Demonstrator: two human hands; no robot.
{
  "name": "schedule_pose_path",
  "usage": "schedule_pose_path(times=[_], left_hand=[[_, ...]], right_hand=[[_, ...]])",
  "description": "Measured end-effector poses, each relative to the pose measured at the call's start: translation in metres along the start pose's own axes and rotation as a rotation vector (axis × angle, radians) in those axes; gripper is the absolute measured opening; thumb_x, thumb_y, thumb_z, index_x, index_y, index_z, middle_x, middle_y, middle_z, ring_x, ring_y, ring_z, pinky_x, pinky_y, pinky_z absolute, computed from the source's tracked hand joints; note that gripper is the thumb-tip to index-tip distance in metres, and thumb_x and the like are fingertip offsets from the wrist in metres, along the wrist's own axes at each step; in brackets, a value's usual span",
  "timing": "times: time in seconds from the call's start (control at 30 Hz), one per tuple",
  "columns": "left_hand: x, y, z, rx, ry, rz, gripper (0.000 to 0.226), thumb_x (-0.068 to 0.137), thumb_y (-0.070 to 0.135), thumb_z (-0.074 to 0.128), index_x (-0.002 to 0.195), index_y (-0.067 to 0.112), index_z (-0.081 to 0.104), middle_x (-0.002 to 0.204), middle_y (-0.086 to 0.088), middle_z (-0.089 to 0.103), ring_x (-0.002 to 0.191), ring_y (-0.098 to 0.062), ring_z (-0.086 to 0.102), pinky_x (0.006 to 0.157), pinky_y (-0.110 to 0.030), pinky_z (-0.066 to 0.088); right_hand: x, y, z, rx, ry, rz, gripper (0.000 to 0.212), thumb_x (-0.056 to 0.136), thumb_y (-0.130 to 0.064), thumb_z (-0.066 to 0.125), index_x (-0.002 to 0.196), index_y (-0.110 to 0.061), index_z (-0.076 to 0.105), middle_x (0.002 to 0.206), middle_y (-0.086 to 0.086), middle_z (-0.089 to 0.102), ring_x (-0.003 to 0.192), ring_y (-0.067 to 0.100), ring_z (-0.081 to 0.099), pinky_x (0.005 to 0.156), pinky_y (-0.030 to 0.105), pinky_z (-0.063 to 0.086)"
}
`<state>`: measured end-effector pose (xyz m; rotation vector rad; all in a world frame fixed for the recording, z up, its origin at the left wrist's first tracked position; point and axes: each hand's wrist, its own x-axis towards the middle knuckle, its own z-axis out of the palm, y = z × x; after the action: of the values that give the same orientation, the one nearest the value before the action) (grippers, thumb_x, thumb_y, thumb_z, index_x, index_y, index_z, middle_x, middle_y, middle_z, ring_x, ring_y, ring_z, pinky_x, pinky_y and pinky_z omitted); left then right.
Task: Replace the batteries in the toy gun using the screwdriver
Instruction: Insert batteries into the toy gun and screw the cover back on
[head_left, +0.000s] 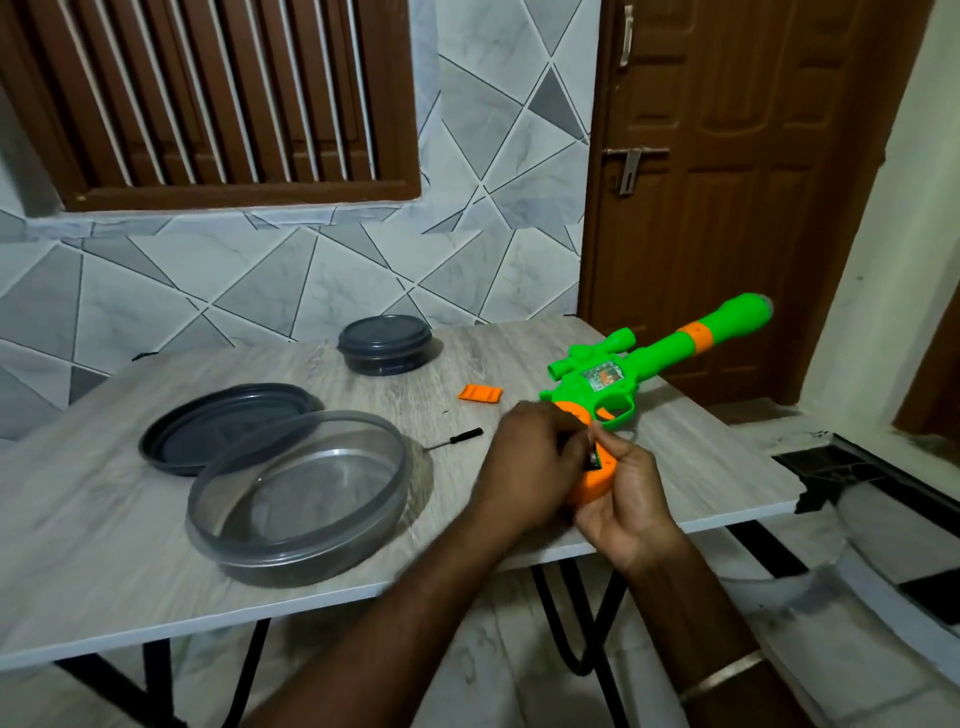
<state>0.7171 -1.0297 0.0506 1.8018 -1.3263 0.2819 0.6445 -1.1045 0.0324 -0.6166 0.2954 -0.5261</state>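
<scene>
A green and orange toy gun (660, 358) lies across the table's right side, barrel pointing far right. My right hand (626, 499) cups its orange grip (592, 486) from below. My left hand (530, 462) covers the open battery slot in the grip, fingers pinched there on something small and dark that I cannot make out. The orange battery cover (481, 393) lies loose on the table behind my hands. A small black-handled screwdriver (457, 438) rests on the table left of my left hand.
A clear round container (301, 499) stands at front left with its dark lid (223, 431) beside it. A closed dark round container (384, 344) sits at the back. The table edge (727, 522) runs close under my right hand; a brown door (727, 208) is behind.
</scene>
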Motion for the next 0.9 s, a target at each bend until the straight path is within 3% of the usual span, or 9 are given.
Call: schedule_pose_path(times=[0.1, 0.17, 0.3, 0.47, 0.57, 0.8, 0.9], left_hand=[[0.029, -0.009, -0.019, -0.037, 0.102, -0.139, 0.014, 0.09, 0.015, 0.067, 0.09, 0.009, 0.08, 0.089, -0.006, 0.078, 0.077, -0.013, 0.066, 0.068, -0.012, 0.043], [0.054, -0.03, -0.021, 0.094, 0.092, -0.201, 0.017, 0.089, 0.012, 0.066, 0.097, 0.008, 0.08, 0.098, -0.007, 0.078, 0.09, -0.019, 0.071, 0.08, -0.021, 0.05], [0.09, -0.062, -0.007, 0.378, -0.15, -0.382, 0.026, 0.09, 0.014, 0.065, 0.112, -0.001, 0.069, 0.116, -0.019, 0.069, 0.109, -0.033, 0.065, 0.089, -0.034, 0.053], [0.107, -0.087, 0.017, 0.472, -0.347, -0.526, 0.029, 0.097, 0.015, 0.055, 0.122, 0.002, 0.06, 0.125, -0.018, 0.062, 0.112, -0.034, 0.063, 0.093, -0.039, 0.056], [0.113, -0.101, 0.025, 0.504, -0.364, -0.56, 0.029, 0.099, 0.015, 0.052, 0.125, 0.003, 0.059, 0.127, -0.017, 0.061, 0.112, -0.034, 0.063, 0.097, -0.044, 0.055], [0.121, -0.108, 0.032, 0.715, -0.314, -0.438, 0.027, 0.101, 0.017, 0.053, 0.123, 0.004, 0.06, 0.125, -0.019, 0.061, 0.114, -0.036, 0.06, 0.091, -0.043, 0.052], [0.117, -0.108, 0.034, 0.805, -0.288, -0.377, 0.024, 0.101, 0.017, 0.052, 0.119, 0.005, 0.062, 0.12, -0.018, 0.063, 0.112, -0.035, 0.061, 0.087, -0.042, 0.051]], right_hand=[[0.012, -0.014, 0.005, -0.016, -0.034, -0.024, 0.036, 0.1, -0.029, 0.04, 0.112, -0.005, 0.063, 0.086, 0.015, 0.069, 0.068, 0.022, 0.063, 0.057, 0.029, 0.054], [0.022, -0.021, 0.006, -0.059, -0.027, -0.021, 0.037, 0.099, -0.031, 0.039, 0.112, -0.003, 0.06, 0.081, 0.016, 0.065, 0.059, 0.021, 0.056, 0.049, 0.025, 0.046], [0.045, -0.027, 0.002, -0.081, -0.033, 0.004, 0.039, 0.099, -0.032, 0.038, 0.111, -0.001, 0.058, 0.082, 0.016, 0.063, 0.061, 0.021, 0.054, 0.048, 0.025, 0.045], [0.058, -0.026, -0.015, -0.06, -0.017, 0.016, 0.043, 0.099, -0.033, 0.04, 0.125, -0.001, 0.055, 0.083, 0.017, 0.064, 0.059, 0.021, 0.055, 0.047, 0.026, 0.046], [0.06, -0.028, -0.021, -0.044, -0.042, 0.02, 0.046, 0.099, -0.033, 0.041, 0.13, -0.002, 0.053, 0.085, 0.018, 0.064, 0.059, 0.021, 0.055, 0.048, 0.026, 0.046], [0.057, -0.024, -0.02, -0.11, -0.104, 0.051, 0.04, 0.099, -0.034, 0.04, 0.113, -0.003, 0.061, 0.084, 0.016, 0.064, 0.059, 0.02, 0.054, 0.048, 0.025, 0.045], [0.056, -0.025, -0.02, -0.117, -0.105, 0.051, 0.041, 0.1, -0.035, 0.04, 0.114, -0.003, 0.061, 0.082, 0.016, 0.064, 0.058, 0.02, 0.055, 0.048, 0.025, 0.045]])
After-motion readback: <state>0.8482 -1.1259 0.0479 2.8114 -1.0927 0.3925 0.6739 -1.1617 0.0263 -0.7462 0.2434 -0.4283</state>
